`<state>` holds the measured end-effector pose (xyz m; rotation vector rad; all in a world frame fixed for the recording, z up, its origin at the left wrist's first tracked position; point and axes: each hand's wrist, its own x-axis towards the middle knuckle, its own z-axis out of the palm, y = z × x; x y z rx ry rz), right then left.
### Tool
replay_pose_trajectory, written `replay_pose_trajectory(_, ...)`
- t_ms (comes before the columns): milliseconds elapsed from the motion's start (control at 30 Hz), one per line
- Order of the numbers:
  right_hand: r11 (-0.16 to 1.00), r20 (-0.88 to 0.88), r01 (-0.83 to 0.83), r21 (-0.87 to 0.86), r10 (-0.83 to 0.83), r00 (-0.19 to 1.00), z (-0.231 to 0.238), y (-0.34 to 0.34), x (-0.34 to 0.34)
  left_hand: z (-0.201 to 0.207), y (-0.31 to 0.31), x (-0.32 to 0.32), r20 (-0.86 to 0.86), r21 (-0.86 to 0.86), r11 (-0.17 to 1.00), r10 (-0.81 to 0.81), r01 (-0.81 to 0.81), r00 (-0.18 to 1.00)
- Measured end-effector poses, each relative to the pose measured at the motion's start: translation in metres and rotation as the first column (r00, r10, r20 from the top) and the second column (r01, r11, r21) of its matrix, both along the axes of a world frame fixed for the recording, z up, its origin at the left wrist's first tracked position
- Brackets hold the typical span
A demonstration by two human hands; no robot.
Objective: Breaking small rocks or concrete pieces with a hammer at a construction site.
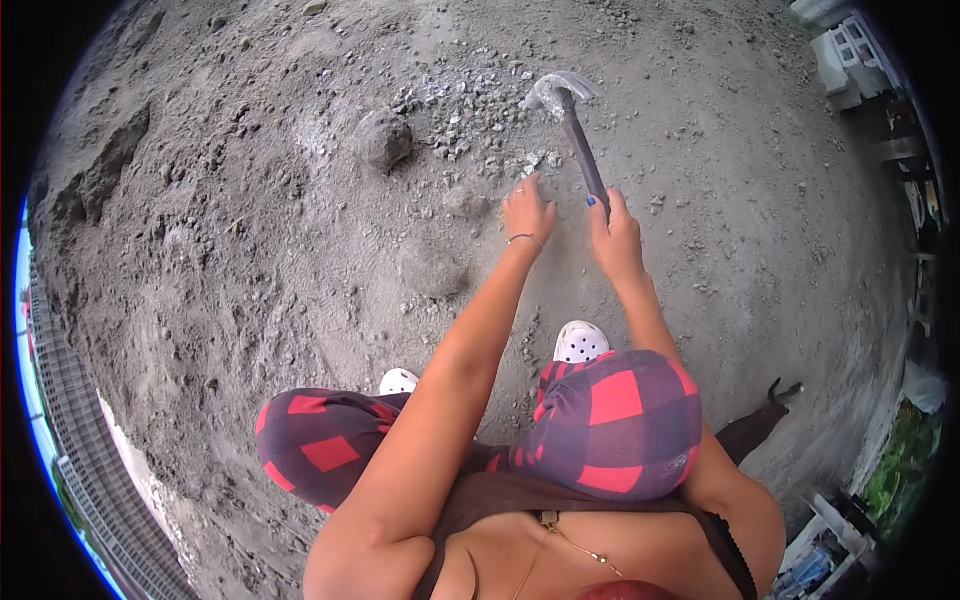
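- Necklace (549,519) hangs over plaid knees (628,420).
- Right hand (617,243) wraps the hammer (583,150) by its handle's end, likely for leverage.
- Left hand (528,212), loosely half-open, seems empty beside stone chips (553,158).

There are two hands, one left hand (528,212) and one right hand (617,243), and one hammer (581,145). One bracelet (524,239) and one necklace (575,549) show. Two white shoes (582,342) stand on the ground (770,250), below two checked trouser legs (625,425). One round rock (384,140) stands out toward the ground's far edge, with one patch of stone chips (480,115), too many to count. One fence (85,400) runs along the ground's left edge; one patch of green plants (897,470) lies by its right edge.
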<state>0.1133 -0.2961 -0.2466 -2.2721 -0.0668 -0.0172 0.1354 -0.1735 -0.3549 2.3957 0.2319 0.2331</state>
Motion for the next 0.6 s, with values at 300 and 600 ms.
replay_pose_trajectory(300, 0.941, -0.166, -0.120, -0.316, 0.070, 0.984, -0.062, -0.015, 0.005, 0.006, 0.017, -0.020, 0.172, -0.127, 0.953, 0.295, -0.276, 0.940)
replay_pose_trajectory(600, 0.998, -0.044, -0.055, 0.008, 0.055, 0.998, -0.001, 0.000, -0.010, 0.025, 0.101, -0.005, -0.110, 0.038, 0.934, 0.356, -0.354, 0.928)
